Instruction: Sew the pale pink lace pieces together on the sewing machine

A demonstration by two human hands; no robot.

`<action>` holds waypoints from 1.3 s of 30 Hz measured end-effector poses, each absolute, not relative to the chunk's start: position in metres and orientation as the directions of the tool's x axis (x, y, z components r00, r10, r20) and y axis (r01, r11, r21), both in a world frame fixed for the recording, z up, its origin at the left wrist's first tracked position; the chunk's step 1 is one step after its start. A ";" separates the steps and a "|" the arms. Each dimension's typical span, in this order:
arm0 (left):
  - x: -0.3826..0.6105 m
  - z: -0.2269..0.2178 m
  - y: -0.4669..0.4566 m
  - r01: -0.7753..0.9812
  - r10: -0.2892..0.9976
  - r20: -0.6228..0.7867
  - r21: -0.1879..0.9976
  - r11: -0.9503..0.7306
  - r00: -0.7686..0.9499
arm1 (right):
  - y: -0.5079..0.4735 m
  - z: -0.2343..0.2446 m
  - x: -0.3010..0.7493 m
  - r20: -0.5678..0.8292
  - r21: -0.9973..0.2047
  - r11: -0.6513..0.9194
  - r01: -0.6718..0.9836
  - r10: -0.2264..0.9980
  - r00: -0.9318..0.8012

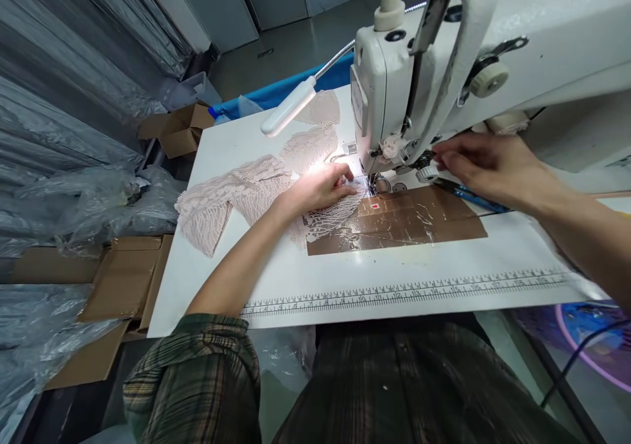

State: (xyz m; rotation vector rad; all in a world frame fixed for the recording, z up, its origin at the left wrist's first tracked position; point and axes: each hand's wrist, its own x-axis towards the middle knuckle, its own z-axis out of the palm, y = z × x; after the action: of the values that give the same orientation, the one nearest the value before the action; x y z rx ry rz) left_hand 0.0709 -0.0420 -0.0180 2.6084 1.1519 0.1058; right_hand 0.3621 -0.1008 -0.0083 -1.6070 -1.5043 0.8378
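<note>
Pale pink lace fabric strip (246, 194) being pressed onto white sewing table (394, 260) by left hand (320, 187), fingers curled, pinch not determinable, long axis pointing rightward to needle of white industrial sewing machine (444, 56), right hand (486, 164) being held beneath machine head, grip indeterminable

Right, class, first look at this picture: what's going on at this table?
A person sits at a white sewing machine. Their left hand rests on pale pink lace, holding it flat on the table next to the needle, under a lit lamp. Their right hand reaches in beneath the machine's arm. It is unclear whether its fingers grip anything. A blue-handled tool lies below that hand.
</note>
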 end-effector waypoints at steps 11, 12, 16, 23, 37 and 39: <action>0.067 -0.025 -0.052 0.542 0.750 -0.034 0.713 -0.445 0.660 | -0.171 -0.045 0.436 0.388 -0.195 0.389 0.900 0.874 -0.293; 0.067 -0.027 -0.052 0.505 0.740 -0.027 0.748 -0.432 0.672 | -0.170 -0.048 0.433 0.399 -0.149 0.409 0.900 0.858 -0.324; 0.071 -0.032 -0.054 0.450 0.730 -0.011 0.793 -0.410 0.683 | -0.166 -0.052 0.418 0.385 0.056 0.358 0.932 0.853 -0.352; 0.077 -0.036 -0.058 0.502 0.796 -0.067 0.807 -0.311 0.601 | -0.168 -0.048 0.401 0.459 -0.019 0.239 0.971 0.865 -0.204; 0.074 -0.025 -0.048 0.397 0.765 -0.299 0.916 0.062 0.570 | -0.140 -0.026 0.313 -0.026 -0.662 0.135 0.737 0.979 -0.203; 0.076 -0.024 -0.048 0.325 0.777 -0.339 0.928 0.183 0.531 | -0.134 -0.025 0.306 -0.047 -0.647 0.107 0.755 0.983 -0.180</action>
State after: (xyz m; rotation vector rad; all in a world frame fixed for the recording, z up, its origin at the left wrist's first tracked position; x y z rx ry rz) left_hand 0.0764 -0.0484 -0.0239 1.4073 1.0309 0.4159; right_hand 0.3059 -0.1343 -0.0251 -1.6929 -1.9955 0.7785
